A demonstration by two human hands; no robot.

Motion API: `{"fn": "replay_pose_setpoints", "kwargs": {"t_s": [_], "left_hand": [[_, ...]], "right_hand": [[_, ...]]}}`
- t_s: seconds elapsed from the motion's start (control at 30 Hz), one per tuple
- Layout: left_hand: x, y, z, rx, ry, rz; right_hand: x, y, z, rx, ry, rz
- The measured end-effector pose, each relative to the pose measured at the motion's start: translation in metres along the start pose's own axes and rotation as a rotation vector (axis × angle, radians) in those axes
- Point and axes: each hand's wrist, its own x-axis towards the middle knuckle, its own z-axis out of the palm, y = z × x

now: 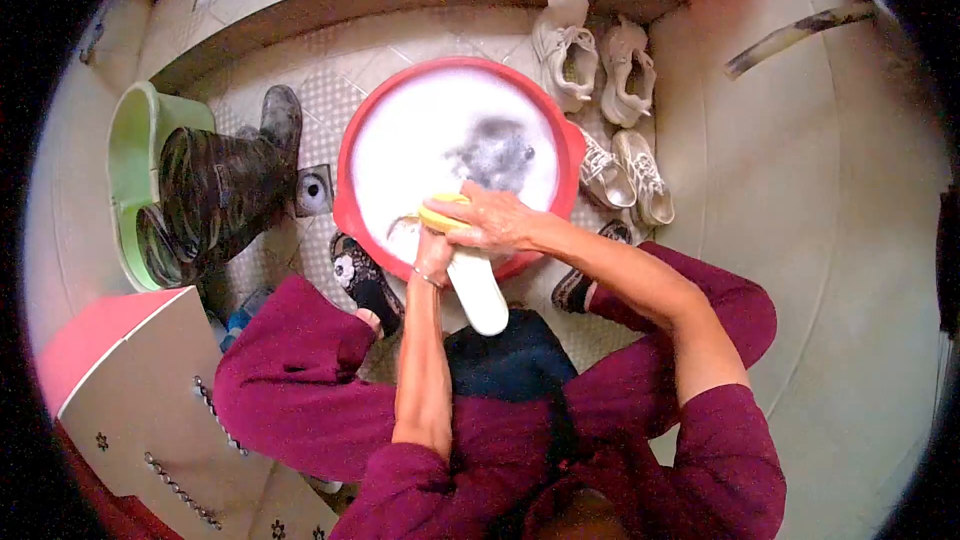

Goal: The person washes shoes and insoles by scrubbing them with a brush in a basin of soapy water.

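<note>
Foam (400, 130) is hiding the bottom of the red basin (345, 165); the left hand (433, 252), fingers mostly obscured, is gripping a white shoe (480, 295) over the near rim; the right hand (493, 219) is clasping a yellow scrubber (440, 212).

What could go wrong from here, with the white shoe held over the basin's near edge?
The white shoe could slip from the left hand if it is soapy. The right hand might likewise lose the yellow scrubber. Suds could also splash over the red basin onto the dark footwear worn close by.
</note>
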Motion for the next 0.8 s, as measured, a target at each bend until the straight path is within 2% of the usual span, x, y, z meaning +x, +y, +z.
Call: {"fn": "replay_pose_setpoints", "kwargs": {"t_s": [0.03, 0.13, 0.2, 0.23, 0.27, 0.33, 0.37, 0.47, 0.5, 0.53, 0.6, 0.67, 0.7, 0.73, 0.8], "left_hand": [[0.000, -0.011, 0.006, 0.183, 0.046, 0.262], [0.003, -0.009, -0.009, 0.114, -0.033, -0.034], [0.003, -0.010, -0.008, 0.061, -0.010, -0.005], [0.003, -0.006, -0.013, 0.005, 0.014, 0.027], [0.010, -0.002, -0.014, 0.001, 0.020, 0.043], [0.006, -0.003, -0.013, 0.090, -0.007, 0.048], [0.003, -0.001, -0.008, 0.022, 0.013, -0.050], [0.000, -0.011, 0.000, -0.049, -0.051, 0.073], [0.002, -0.012, -0.004, -0.015, -0.101, 0.005], [-0.001, -0.010, -0.002, 0.051, -0.124, 0.045], [0.003, -0.016, -0.006, -0.078, -0.006, 0.014], [-0.002, -0.004, 0.006, -0.048, 0.049, 0.062], [0.000, -0.006, 0.000, -0.084, -0.026, 0.046], [-0.002, -0.006, 0.002, -0.183, -0.061, 0.012], [0.002, -0.008, 0.000, 0.061, -0.089, 0.115]], "right_hand": [[0.008, 0.004, -0.003, -0.081, 0.029, -0.033], [0.036, 0.020, -0.005, -0.178, 0.066, -0.004], [0.050, 0.049, 0.011, -0.209, 0.169, 0.074], [0.041, 0.026, -0.011, -0.150, 0.194, 0.196], [0.036, 0.015, -0.021, -0.157, 0.193, 0.180], [0.008, -0.005, -0.016, -0.160, -0.042, -0.053], [-0.003, -0.004, -0.005, -0.160, -0.059, -0.077], [0.015, 0.020, 0.002, -0.266, 0.015, -0.011], [0.023, 0.030, 0.003, -0.353, 0.179, -0.056], [0.033, 0.035, -0.012, -0.335, 0.040, 0.013], [0.038, 0.039, -0.019, -0.186, 0.188, 0.236], [0.018, 0.024, -0.023, -0.057, 0.204, 0.021], [0.008, 0.022, -0.012, -0.022, 0.170, -0.058], [0.001, 0.016, -0.005, 0.083, 0.196, 0.029], [-0.004, 0.016, 0.003, 0.022, 0.164, 0.019]]}}
